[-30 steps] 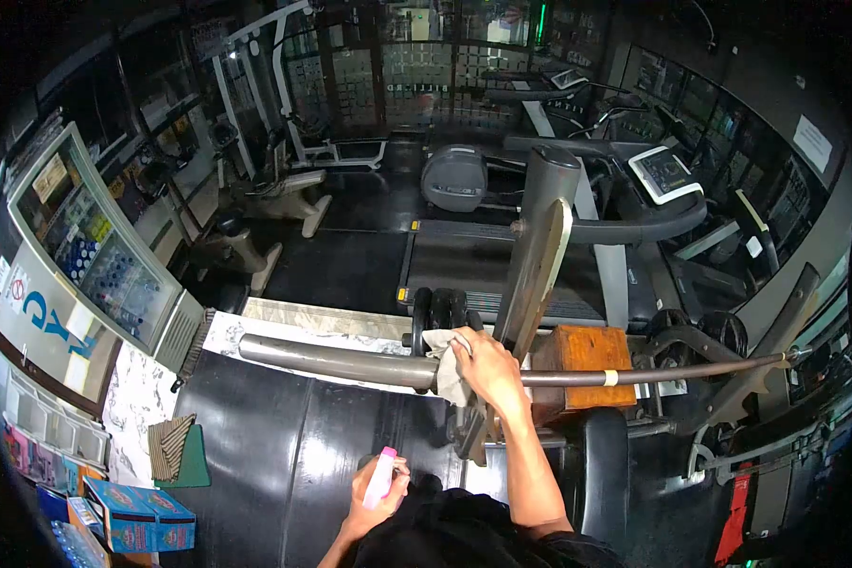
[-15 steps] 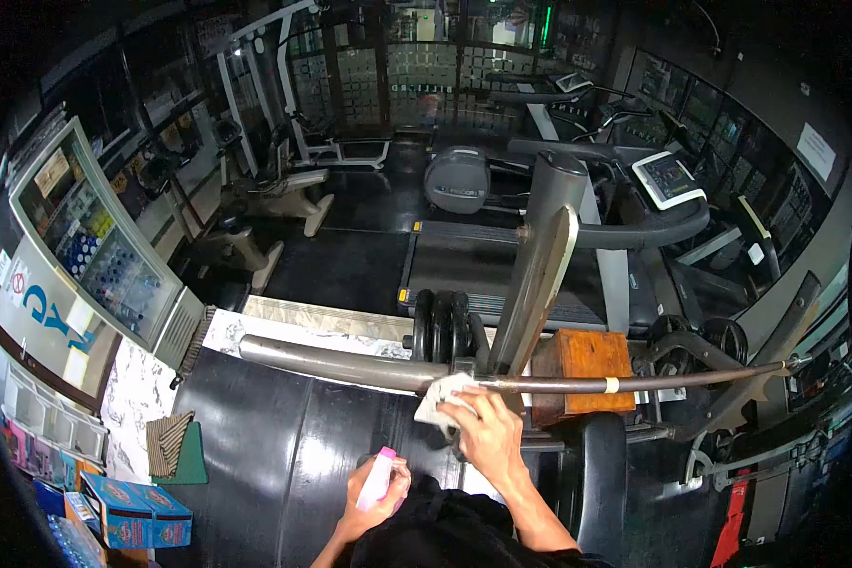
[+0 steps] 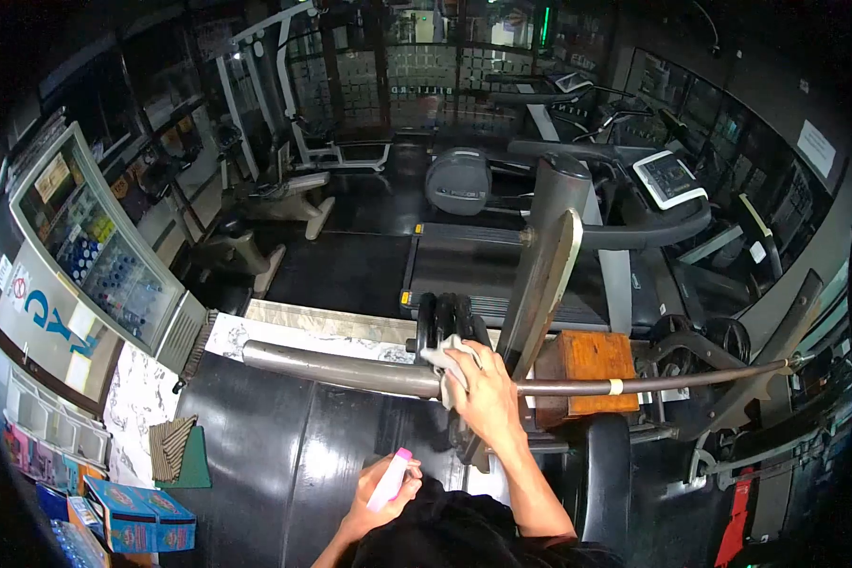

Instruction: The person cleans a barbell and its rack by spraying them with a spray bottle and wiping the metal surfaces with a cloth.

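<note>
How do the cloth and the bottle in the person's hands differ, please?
The cloth is whitish and crumpled, while the bottle is smooth, with a bright pink top. The cloth lies against the metal bar under the right hand; the bottle is tilted in the left hand, apart from the bar. Both are hand-held and light in colour.

You have two bare hands, one left and one right; one pink-capped pale plastic bottle and one crumpled off-white cloth toward six o'clock; one grey metal barbell spanning eight to three; one orange-brown wooden box at four; one glass-doored grey fridge at nine
</note>
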A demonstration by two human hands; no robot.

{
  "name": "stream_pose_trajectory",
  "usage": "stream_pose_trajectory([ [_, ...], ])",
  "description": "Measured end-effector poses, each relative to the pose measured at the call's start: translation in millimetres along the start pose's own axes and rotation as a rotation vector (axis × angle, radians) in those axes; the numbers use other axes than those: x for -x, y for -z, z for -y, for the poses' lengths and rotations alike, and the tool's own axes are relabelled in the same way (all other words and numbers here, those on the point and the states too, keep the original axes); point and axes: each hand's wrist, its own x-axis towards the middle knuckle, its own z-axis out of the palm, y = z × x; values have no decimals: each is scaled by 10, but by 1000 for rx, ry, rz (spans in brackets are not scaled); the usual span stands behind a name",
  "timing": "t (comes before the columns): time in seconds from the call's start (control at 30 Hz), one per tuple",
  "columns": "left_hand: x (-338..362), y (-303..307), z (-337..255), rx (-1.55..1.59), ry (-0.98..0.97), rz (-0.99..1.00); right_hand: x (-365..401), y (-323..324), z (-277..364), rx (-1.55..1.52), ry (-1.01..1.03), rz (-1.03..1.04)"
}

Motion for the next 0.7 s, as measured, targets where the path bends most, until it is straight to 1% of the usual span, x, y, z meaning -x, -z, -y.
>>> stream_pose_trajectory([
  [0.07,45,11,42,25,14,-35,38,14,-74,-39,68,41],
  [0.13,74,33,10,-5,30,-43,129,14,-35,-44,79,34],
  [0.2,91,62,8,-39,41,-55,225,7,-31,37,124,10],
  [0.27,124,97,27,-40,-13,-64,323,-4,-43,18,157,-5],
  [0.3,137,114,18,-44,-9,-74,376,30,-21,-6,165,10],
  [0.33,151,128,4,-43,30,-76,436,63,-7,-28,172,26],
  [0.37,165,140,-2,-42,67,-75,495,75,-4,14,199,31],
  [0.4,174,144,1,-42,69,-78,561,96,8,13,200,34],
  [0.47,182,144,9,64,197,-95,686,153,37,25,197,124],
  [0.53,148,151,15,49,174,-77,734,197,48,20,192,122],
  [0.6,107,146,6,37,152,-62,773,236,36,-177,83,139],
  [0.63,75,139,-3,14,100,-49,748,259,46,-189,82,90],
  [0.67,53,128,-6,-8,47,-38,705,256,30,-184,82,88],
  [0.7,49,112,11,-5,45,-35,654,232,-4,-198,116,-49],
])
